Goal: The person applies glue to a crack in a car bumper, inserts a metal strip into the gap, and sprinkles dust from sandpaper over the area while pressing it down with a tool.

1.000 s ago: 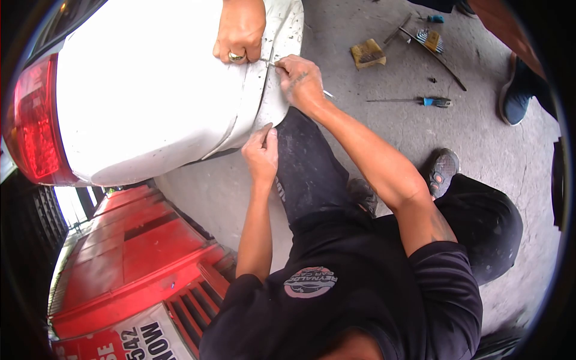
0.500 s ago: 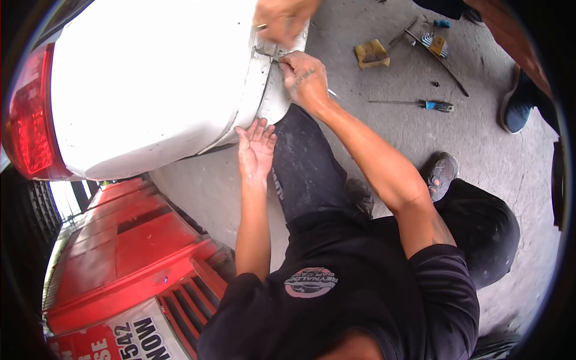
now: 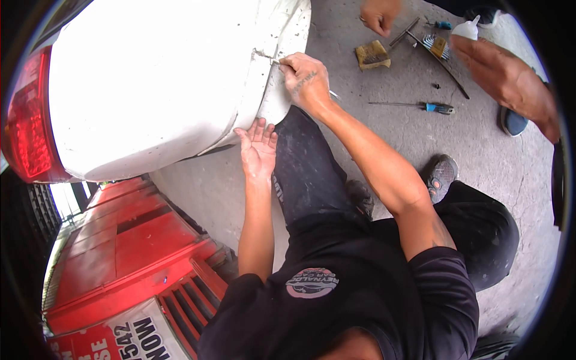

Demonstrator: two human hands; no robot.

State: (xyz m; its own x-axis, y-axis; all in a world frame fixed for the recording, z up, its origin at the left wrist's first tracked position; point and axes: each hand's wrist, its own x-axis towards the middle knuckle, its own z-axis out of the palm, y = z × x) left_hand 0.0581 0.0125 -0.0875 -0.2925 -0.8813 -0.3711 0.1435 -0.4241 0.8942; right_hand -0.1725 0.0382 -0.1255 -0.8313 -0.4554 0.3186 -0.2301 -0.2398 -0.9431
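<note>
My right hand (image 3: 308, 79) is closed on a slim metal tool (image 3: 335, 95), whose shiny end sticks out behind the palm. Its fingertips press at a seam near the corner of the white car bumper (image 3: 180, 108), beside a dark scuffed notch (image 3: 263, 54). The part of the tool inside the fist is hidden. Palm up and fingers spread, my left hand (image 3: 259, 149) rests against the bumper's lower edge with nothing in it.
On the concrete lie a yellow sponge (image 3: 372, 55), a blue-handled screwdriver (image 3: 437, 107), a hex key set (image 3: 437, 45) and a long dark bar (image 3: 450, 73). Another person's hands (image 3: 381, 14) hover there, near a white plastic piece (image 3: 467, 30). A red tail light (image 3: 30, 120) is left.
The other person's hand has left the bumper corner and moved right, over the floor tools. Their other arm has come in at the right. My hands stay nearly in place.
</note>
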